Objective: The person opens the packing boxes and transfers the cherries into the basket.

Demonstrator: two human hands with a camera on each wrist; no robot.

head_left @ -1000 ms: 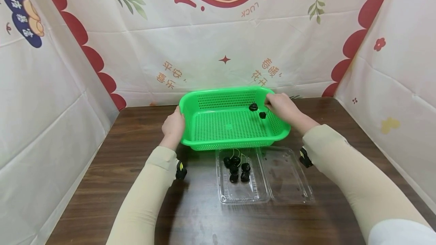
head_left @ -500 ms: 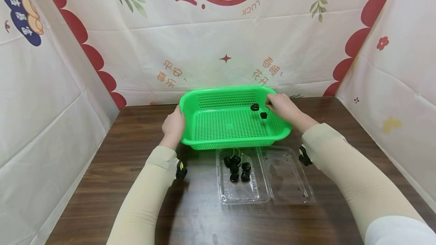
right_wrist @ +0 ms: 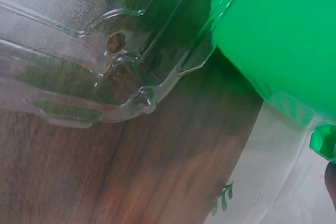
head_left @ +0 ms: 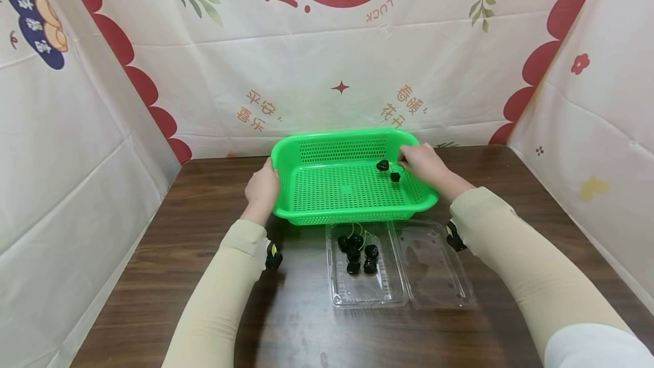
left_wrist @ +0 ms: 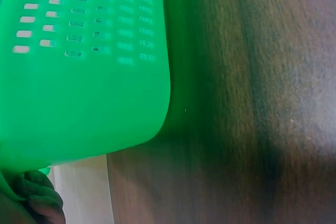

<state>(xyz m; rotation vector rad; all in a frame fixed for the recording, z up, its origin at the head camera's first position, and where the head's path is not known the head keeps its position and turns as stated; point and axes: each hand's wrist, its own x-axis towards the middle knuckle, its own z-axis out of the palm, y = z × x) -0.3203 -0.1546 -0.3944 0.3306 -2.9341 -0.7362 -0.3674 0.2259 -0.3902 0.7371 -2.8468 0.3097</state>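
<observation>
**Two hands on a green basket, cherries in the box below**

From the head view, a green basket [head_left: 352,186] sat toward the back of a dark wooden table [head_left: 153,277]. The left hand [head_left: 261,189] gripped its left rim, fingers curled over the edge. The right hand [head_left: 421,164] was at the right rim, fingers bent over it and reaching just inside, close to two dark cherries [head_left: 387,170] on the basket floor; whether the fingertips pinched one of their stems I could not tell. Right in front of the basket, touching its near edge or just under it, lay a clear box [head_left: 368,277] opened flat, with its lid [head_left: 439,271] spread to the right. A small cluster of cherries [head_left: 356,253] with green stems sat at the far end of the box, between the two forearms in pale sleeves. Printed cloth [head_left: 327,72] with red scallops and leaf sprigs hung behind the table and down both sides, closing it in.

The left wrist view was filled by the basket's outer wall [left_wrist: 84,77], slotted near the top, with the tabletop beside it. Curled fingertips [left_wrist: 37,198] showed at the lower left corner under the rim.

The right wrist view looked across the clear lid [right_wrist: 94,66], its rounded corner resting on the wood, and the basket's underside [right_wrist: 278,35] bulked over it at the upper right. The hand itself barely showed there, so that view told nothing of its fingers.
</observation>
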